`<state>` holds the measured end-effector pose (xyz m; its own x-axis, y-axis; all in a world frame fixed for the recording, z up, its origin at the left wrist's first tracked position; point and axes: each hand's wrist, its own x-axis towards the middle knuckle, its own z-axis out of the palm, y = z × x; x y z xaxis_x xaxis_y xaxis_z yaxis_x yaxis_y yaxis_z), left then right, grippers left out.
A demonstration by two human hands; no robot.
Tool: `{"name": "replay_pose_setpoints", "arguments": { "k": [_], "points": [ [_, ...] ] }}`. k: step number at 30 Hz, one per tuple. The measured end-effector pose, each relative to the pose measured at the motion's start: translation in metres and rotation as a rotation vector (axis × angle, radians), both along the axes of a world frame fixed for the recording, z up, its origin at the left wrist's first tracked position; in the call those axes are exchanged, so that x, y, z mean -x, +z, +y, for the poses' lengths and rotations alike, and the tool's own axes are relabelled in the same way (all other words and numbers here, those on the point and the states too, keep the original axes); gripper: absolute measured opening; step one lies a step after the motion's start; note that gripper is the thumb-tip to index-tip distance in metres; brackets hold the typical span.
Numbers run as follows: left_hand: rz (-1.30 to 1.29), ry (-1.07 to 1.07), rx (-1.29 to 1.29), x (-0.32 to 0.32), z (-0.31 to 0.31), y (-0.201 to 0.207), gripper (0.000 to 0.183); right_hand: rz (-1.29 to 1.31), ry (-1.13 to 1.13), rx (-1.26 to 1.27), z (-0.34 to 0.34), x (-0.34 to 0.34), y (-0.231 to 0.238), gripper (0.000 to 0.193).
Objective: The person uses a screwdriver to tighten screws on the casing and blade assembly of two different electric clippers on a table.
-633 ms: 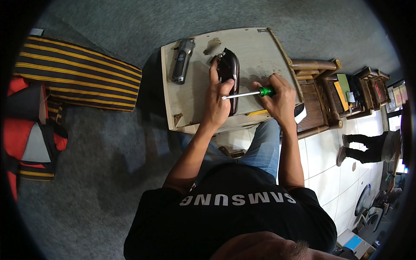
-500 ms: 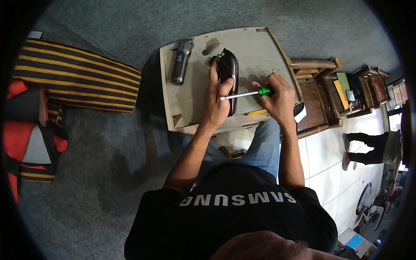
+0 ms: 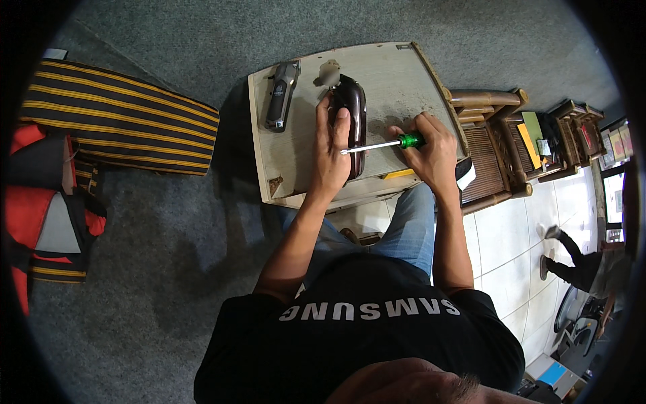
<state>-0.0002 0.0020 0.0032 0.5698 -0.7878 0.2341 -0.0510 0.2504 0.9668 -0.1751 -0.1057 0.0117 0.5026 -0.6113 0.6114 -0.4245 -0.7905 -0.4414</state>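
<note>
Clipper [image 3: 357, 101], dark and glossy: in the head view I see it at the tabletop's [image 3: 397, 67] middle, long axis running away from the body. The left hand [image 3: 330, 153] is nearer, gripping its left flank, thumb on top. From the right, the right hand [image 3: 435, 151], closed around a screwdriver's green handle [image 3: 411, 140], lays the shaft across the clipper's near half; I can't tell if they touch. My widest room is right-far; a grey clipper [image 3: 281, 97] bounds the left, the near edge sits close.
</note>
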Motion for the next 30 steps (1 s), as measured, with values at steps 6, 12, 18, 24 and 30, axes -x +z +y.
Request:
{"name": "replay_pose_setpoints", "arguments": {
  "k": [6, 12, 18, 24, 30],
  "points": [
    [0.373, -0.113, 0.097, -0.006, -0.002, -0.006, 0.049, 0.023, -0.015, 0.008, 0.000, 0.000, 0.000, 0.043],
    [0.367, -0.167, 0.142, -0.006, 0.002, -0.009, 0.068, 0.033, -0.028, -0.005, -0.001, -0.001, -0.004, 0.043],
    [0.242, -0.222, 0.126, -0.013, 0.001, -0.017, 0.083, 0.049, -0.039, -0.001, -0.001, -0.001, -0.005, 0.044],
    [0.177, -0.095, 0.064, -0.001, 0.001, -0.001, 0.082, 0.046, -0.036, -0.004, -0.001, 0.000, -0.005, 0.043],
    [0.099, -0.087, 0.031, -0.003, 0.002, -0.002, 0.077, 0.039, -0.038, -0.005, -0.001, 0.000, -0.006, 0.042]
  ]
}}
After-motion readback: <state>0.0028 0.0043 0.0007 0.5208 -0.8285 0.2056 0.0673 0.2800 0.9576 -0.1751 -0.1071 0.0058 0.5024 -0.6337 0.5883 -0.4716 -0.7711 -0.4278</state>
